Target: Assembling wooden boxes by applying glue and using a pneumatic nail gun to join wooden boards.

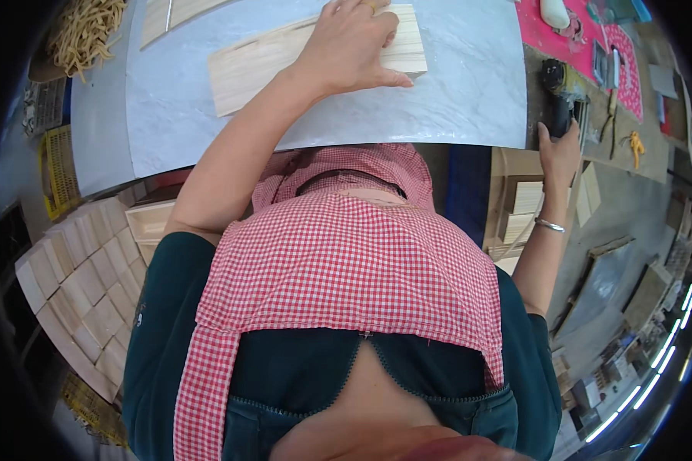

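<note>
The board [246, 65] lies flat on the grey table [469, 84], near the far edge of the picture, and it runs slanted from lower left to upper right. The left hand [354, 50] rests on top of its right part with the palm down; the fingers are spread flat and the thumb points to the right along the near edge of the board. It presses on the wood and does not grip it. A second, similar board [169, 15] lies just behind, at the upper left. The right hand [560, 150] is at the right edge of the table and reaches to a dark power tool [559, 96]; the fingers touch its body, but I cannot tell if they close around it. On this wrist is a silver bracelet [550, 225]. At the person's left stands a stack of small wooden boxes [84, 292]. A red checked apron [346, 261] covers the chest.
</note>
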Demonstrator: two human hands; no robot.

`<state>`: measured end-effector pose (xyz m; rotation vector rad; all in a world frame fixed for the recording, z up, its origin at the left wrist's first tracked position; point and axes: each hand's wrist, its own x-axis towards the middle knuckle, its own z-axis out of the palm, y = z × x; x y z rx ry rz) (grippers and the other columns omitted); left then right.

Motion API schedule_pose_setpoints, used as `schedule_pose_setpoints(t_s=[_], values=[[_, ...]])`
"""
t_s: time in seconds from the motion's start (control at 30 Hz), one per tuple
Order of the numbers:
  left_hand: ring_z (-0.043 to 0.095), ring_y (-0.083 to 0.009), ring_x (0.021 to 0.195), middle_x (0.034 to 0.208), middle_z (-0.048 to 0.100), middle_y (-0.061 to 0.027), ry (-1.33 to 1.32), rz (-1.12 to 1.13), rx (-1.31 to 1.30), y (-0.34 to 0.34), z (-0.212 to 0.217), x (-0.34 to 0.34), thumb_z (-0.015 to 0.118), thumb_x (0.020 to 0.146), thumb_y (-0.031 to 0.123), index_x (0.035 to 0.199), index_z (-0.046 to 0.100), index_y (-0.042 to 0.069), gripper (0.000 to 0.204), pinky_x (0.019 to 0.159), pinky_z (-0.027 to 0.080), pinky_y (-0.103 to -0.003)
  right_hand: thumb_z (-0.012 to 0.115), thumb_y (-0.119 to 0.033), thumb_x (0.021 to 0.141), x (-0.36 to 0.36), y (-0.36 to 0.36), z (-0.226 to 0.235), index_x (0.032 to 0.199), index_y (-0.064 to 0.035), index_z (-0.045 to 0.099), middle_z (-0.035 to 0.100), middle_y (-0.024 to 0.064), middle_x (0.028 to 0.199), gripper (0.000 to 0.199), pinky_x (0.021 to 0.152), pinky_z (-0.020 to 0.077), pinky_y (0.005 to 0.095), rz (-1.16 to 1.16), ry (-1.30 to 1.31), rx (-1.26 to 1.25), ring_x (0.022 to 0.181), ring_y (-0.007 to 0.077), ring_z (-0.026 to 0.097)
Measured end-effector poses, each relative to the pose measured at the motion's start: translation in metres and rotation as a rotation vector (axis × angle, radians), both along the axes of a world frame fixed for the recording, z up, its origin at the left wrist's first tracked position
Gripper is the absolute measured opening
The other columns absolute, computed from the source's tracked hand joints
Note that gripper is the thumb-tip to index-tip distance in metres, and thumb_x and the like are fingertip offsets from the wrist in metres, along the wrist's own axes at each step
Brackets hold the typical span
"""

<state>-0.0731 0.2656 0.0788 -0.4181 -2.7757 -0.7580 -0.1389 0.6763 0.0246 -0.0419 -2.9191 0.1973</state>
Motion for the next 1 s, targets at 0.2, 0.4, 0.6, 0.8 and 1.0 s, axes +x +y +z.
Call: schedule_pose_setpoints(t_s=[0.2, 0.4, 0.6, 0.8, 1.0], values=[[0.047, -0.0415, 0.124, 0.135, 0.051, -0.0272, -0.113, -0.054, -0.026, 0.002, -0.02, -0.013, 0.079, 0.072, 0.047, 0.089, 0.058, 0.004, 0.051, 0.106, 0.035, -0.051, 0.073, -0.029, 0.083, -0.036, 0.009, -0.003, 0.118, 0.0088, 0.058, 0.067, 0.0264, 0.109, 0.054, 0.086, 0.0526, 0.0444, -0.039, -0.174, 0.039, 0.095, 0.0385, 0.067], [0.05, -0.0402, 0.119, 0.131, 0.054, -0.0256, -0.025, -0.058, -0.004, -0.001, -0.025, -0.009, 0.078, 0.072, 0.046, 0.092, 0.061, 0.003, 0.051, 0.104, 0.037, -0.049, 0.072, -0.024, 0.083, -0.049, -0.006, 0.057, 0.095, 0.0047, 0.064, 0.068, 0.0161, 0.078, 0.032, 0.064, 0.0534, 0.0349, -0.141, -0.382, -0.218, 0.067, 0.0267, 0.066], [0.051, -0.0395, 0.116, 0.123, 0.056, -0.024, -0.393, -0.005, 0.053, -0.005, -0.01, -0.011, 0.08, 0.071, 0.045, 0.097, 0.063, 0.001, 0.054, 0.104, 0.037, -0.048, 0.073, -0.02, 0.085, 0.035, -0.112, 0.147, 0.079, 0.0004, 0.066, 0.058, 0.0033, 0.054, 0.023, 0.044, 0.0424, 0.0251, -0.007, -0.311, -0.477, 0.043, 0.0132, 0.054], [0.052, -0.0387, 0.115, 0.119, 0.056, -0.0233, -0.433, -0.098, 0.161, -0.007, -0.008, -0.014, 0.084, 0.069, 0.042, 0.101, 0.064, -0.001, 0.056, 0.105, 0.037, -0.048, 0.076, -0.015, 0.087, 0.087, -0.162, 0.166, 0.077, -0.0001, 0.065, 0.056, 0.0018, 0.053, 0.021, 0.038, 0.0365, 0.0241, 0.17, -0.49, -0.632, 0.039, 0.0098, 0.048], [0.052, -0.0383, 0.116, 0.119, 0.057, -0.0243, -0.373, -0.089, 0.132, -0.002, -0.009, -0.015, 0.087, 0.068, 0.039, 0.103, 0.065, -0.002, 0.058, 0.106, 0.037, -0.048, 0.078, -0.016, 0.087, 0.089, -0.171, 0.166, 0.074, -0.0013, 0.065, 0.054, 0.0, 0.051, 0.025, 0.038, 0.0362, 0.0241, 0.152, -0.566, -0.536, 0.04, 0.0087, 0.046]])
